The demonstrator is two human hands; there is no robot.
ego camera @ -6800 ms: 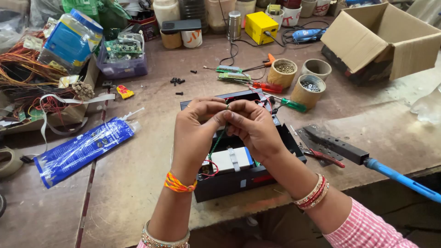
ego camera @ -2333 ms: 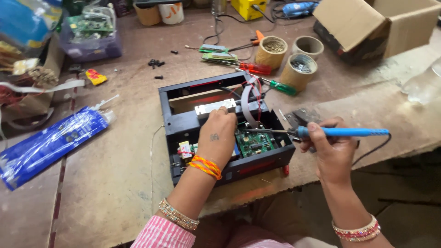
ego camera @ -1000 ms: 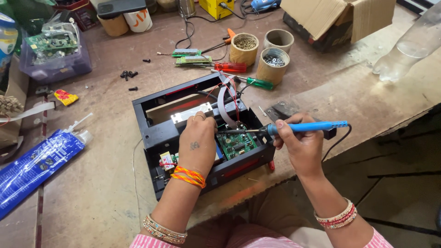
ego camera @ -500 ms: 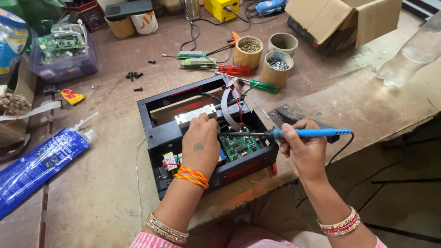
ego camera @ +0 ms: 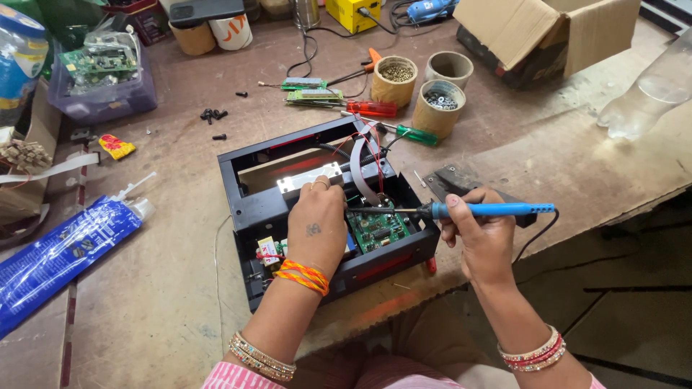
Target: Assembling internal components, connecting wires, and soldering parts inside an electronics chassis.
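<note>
Right hand (ego camera: 481, 238) clamped on blue-handled soldering iron (ego camera: 490, 209), held level, tip over green circuit board (ego camera: 378, 228) inside open black device case (ego camera: 249, 209) on bench (ego camera: 166, 302). Left hand (ego camera: 317, 223) rests inside the case beside the board, fingers curled; grip on anything not clear. Long blue plastic packet (ego camera: 61, 248) lies at bench left. Brown cardboard box (ego camera: 548, 36), flaps open, at far right. Small yellow-red packet (ego camera: 115, 146) near left edge.

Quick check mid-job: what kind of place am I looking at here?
Most likely an electronics repair bench. The right hand holds a blue soldering iron over the green circuit board in an opened black case, with screwdrivers and screw cups nearby.
</note>
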